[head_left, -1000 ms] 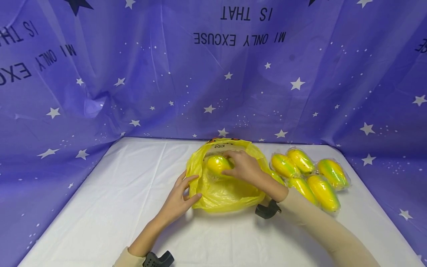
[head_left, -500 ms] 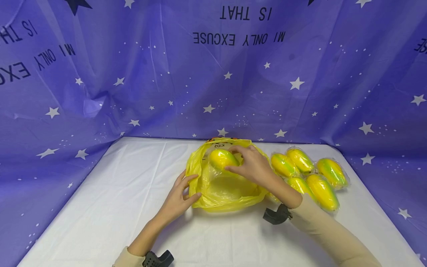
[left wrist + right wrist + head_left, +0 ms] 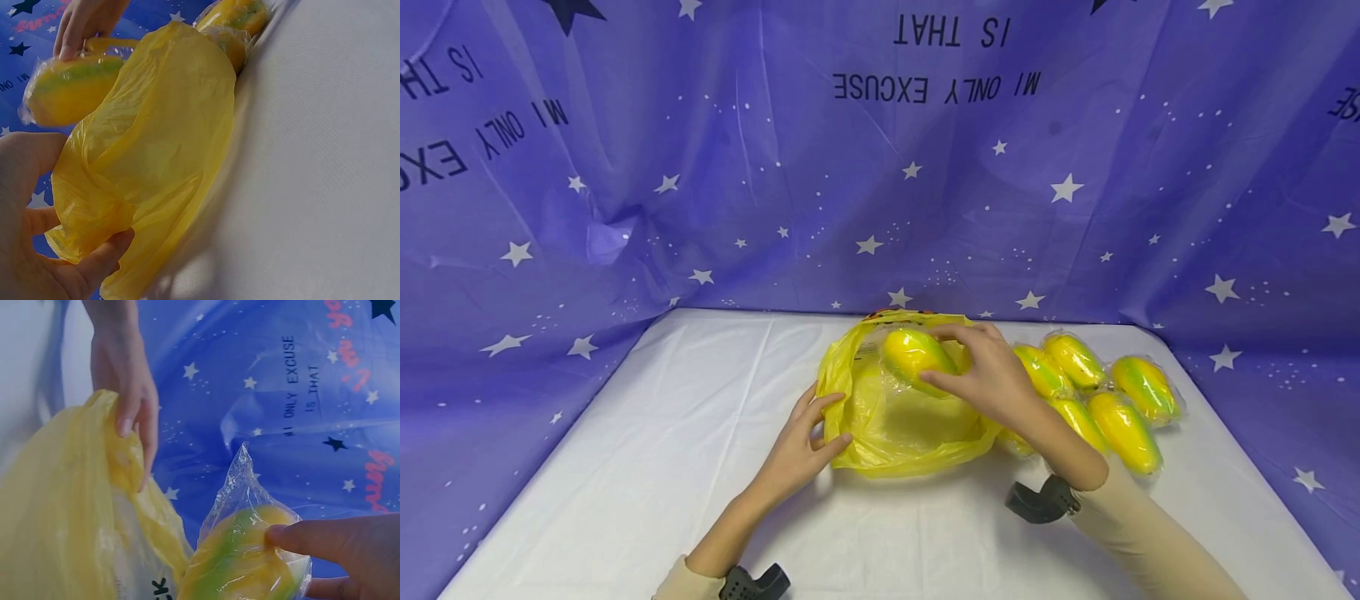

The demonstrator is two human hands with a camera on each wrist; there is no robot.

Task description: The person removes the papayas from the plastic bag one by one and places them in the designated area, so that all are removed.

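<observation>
A yellow-green mango [image 3: 912, 354] in clear plastic wrap is gripped between the thumb and fingers of my right hand [image 3: 996, 375], over the mouth of a yellow plastic bag [image 3: 895, 462]. In the left wrist view this mango [image 3: 75, 94] is up beyond the bag's rim. Its wrap [image 3: 242, 465] rises to a loose point in the right wrist view. My left hand [image 3: 801, 442] pinches the bag's left rim between thumb and fingers, and the mouth stands wide. The thin film of the bag [image 3: 169, 125] bunches at that thumb.
Several more wrapped mangoes [image 3: 1126, 433] lie on the white tablecloth [image 3: 647, 433] right of the bag; my right forearm partly covers some of them. A purple star-printed curtain [image 3: 775, 208] rises behind the table's back edge. Each wrist wears a black camera mount [image 3: 1041, 500].
My right hand has lifted the mango up and to the right, from inside the bag to above its mouth. The left hand stays on the rim.
</observation>
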